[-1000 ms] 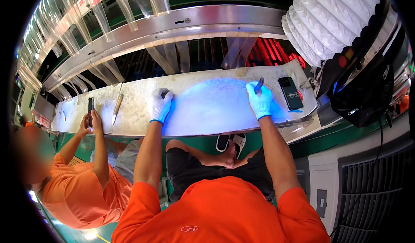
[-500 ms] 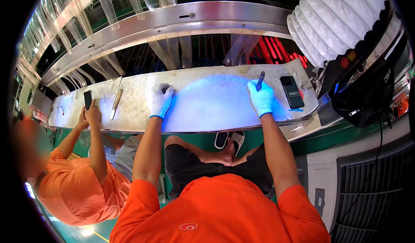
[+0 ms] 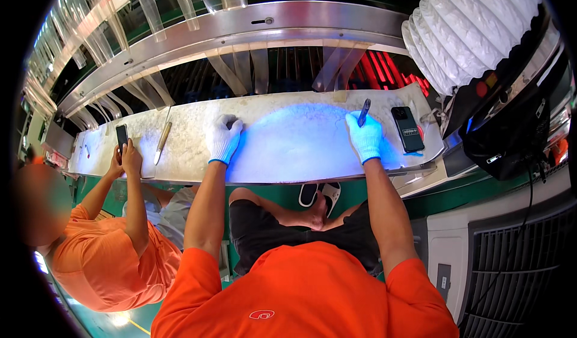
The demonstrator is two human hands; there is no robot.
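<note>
My left hand [image 3: 223, 139], in a white knit glove, rests on the pale work surface [image 3: 192, 118] with its fingers curled and nothing visible in them. Greyish marks show near its fingertips. My right hand [image 3: 365, 138], gloved the same way, lies farther right and is closed round a dark marker pen [image 3: 363, 113], which stands up tilted out of the grip. Bright blue light falls on the surface between both hands and tints the right glove. Just right of that hand lies a dark phone [image 3: 407, 129].
A craft knife [image 3: 162, 143] lies left of my left hand. Farther left, a co-worker in orange [image 3: 114, 260] holds a phone [image 3: 122, 137]. Behind the surface run a metal rail [image 3: 300, 22], clear plastic strips and rollers. A white ribbed duct [image 3: 466, 34] and black bag [image 3: 508, 133] are at right.
</note>
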